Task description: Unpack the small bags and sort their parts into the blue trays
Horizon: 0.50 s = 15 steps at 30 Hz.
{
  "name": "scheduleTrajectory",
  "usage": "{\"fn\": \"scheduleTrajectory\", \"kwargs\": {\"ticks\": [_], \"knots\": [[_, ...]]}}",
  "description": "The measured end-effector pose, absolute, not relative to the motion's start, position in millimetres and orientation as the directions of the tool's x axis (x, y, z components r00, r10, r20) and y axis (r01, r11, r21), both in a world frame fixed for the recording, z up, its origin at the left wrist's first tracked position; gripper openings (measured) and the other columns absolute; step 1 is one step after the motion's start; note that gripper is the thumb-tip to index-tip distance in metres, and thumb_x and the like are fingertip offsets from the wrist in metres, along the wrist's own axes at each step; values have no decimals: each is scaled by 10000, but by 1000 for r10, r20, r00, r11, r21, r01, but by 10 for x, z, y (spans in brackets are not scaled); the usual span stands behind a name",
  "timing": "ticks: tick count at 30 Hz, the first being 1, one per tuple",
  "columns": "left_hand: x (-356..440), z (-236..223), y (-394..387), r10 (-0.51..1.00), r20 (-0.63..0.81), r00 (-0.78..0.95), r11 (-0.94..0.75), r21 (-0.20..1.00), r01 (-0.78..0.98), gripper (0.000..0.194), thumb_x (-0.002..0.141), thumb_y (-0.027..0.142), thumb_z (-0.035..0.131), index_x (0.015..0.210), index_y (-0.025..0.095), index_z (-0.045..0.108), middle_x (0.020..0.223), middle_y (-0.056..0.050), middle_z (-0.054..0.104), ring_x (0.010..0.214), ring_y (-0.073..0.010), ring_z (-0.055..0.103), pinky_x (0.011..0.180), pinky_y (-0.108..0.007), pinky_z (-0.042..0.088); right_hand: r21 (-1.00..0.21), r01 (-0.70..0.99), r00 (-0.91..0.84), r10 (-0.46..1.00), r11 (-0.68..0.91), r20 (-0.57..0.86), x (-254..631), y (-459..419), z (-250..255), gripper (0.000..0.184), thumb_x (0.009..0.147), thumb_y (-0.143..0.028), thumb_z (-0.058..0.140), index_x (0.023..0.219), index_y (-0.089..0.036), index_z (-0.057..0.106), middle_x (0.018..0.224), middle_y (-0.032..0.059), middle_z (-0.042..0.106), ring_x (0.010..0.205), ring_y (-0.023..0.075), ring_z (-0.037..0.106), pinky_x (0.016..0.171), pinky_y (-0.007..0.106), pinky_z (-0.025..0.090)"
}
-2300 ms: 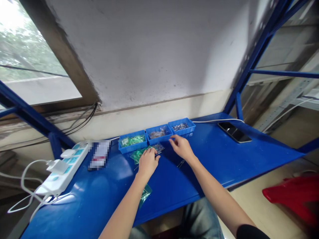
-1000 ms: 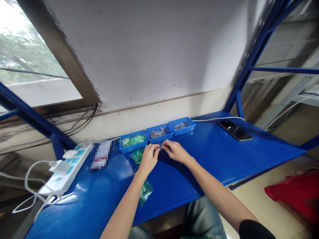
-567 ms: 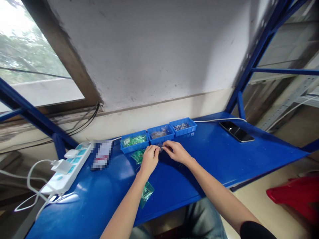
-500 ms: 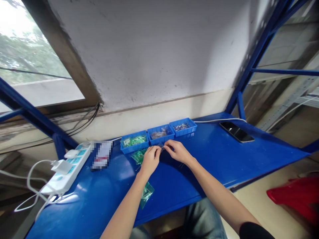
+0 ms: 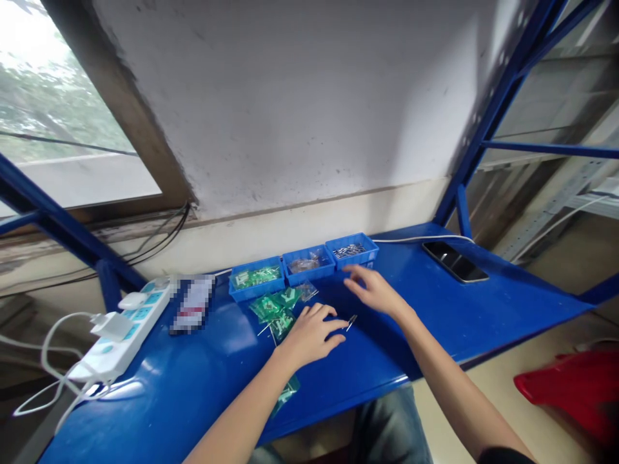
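My left hand (image 5: 314, 334) is low over the blue table, fingers spread and holding nothing. Its index fingertip is at a few thin metal pins (image 5: 352, 321); whether it touches them I cannot tell. My right hand (image 5: 373, 290) hovers in front of the right blue bin (image 5: 358, 259), fingers loosely bent and apart, with nothing visible in them. That bin contains many metal pins (image 5: 349, 250). A small clear plastic bag (image 5: 308, 291) lies before the middle bin (image 5: 312, 276). Beside my left hand are several green plastic bags (image 5: 271, 307), partly overlapping.
The left blue bin (image 5: 256, 288) holds green bags. Further left are a blurred-out packet (image 5: 193, 306) and a white power strip (image 5: 118, 335) with plugs and cables. A black phone (image 5: 455, 262) lies at the right. Another green bag (image 5: 286, 394) sits near the front edge (image 5: 338, 407).
My hands have parted and let go of the small clear bag, which lies on the table. The left hand moved nearer and right to the pins; the right hand moved right.
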<state>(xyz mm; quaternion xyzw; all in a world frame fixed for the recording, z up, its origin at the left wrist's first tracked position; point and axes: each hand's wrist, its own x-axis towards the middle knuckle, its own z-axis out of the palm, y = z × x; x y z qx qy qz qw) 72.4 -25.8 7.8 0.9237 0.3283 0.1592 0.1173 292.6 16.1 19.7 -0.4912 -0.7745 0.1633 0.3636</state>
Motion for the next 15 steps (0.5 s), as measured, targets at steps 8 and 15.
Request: {"fn": "scheduleTrajectory", "kwargs": {"ticks": [8, 15], "knots": [[751, 8, -198, 773, 233, 590, -635, 314, 706, 195, 888, 346, 480, 1001, 261, 615, 1010, -35, 590, 960, -223, 519, 824, -384, 386, -343, 812, -394, 877, 472, 274, 2898, -342, -111, 225, 855, -306, 528, 1051, -233, 611, 965, 73, 594, 887, 218, 503, 740, 344, 372], [699, -39, -147, 846, 209, 490, -533, 340, 775, 177, 865, 336, 508, 982, 239, 599, 1009, -30, 579, 973, -224, 514, 844, -371, 412, -333, 745, -506, 815, 578, 284, 2568, -12, -148, 187, 848, -236, 524, 1008, -217, 619, 870, 52, 563, 824, 184, 479, 745, 313, 345]]}}
